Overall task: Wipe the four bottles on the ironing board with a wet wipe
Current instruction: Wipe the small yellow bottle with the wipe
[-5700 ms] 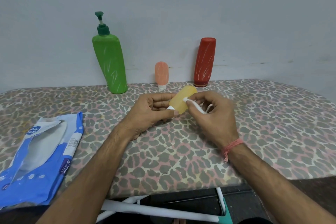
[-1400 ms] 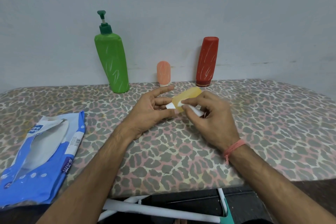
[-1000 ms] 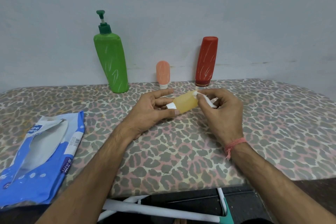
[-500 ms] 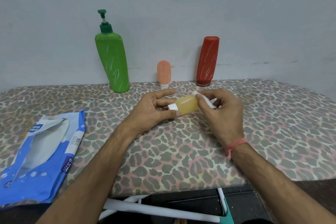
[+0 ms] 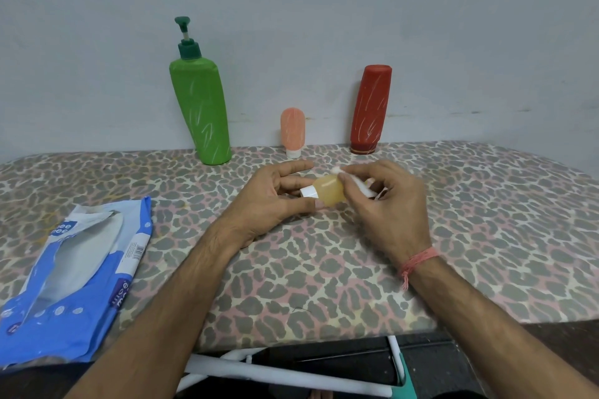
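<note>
My left hand pinches a small yellow bottle by its white cap end, holding it sideways above the ironing board. My right hand grips a white wet wipe and presses it against the bottle's far end. Along the wall stand a tall green pump bottle, a small peach bottle resting on its cap, and a red bottle also cap-down.
A blue and white wet-wipe pack lies open at the board's left front. The board has a leopard-print cover; its white metal frame shows below the front edge. A grey wall rises right behind the bottles.
The yellow bottle has turned from pointing up and right to lying level, its end toward my right hand. My right hand slid the wipe from the bottle's side to its far end.
</note>
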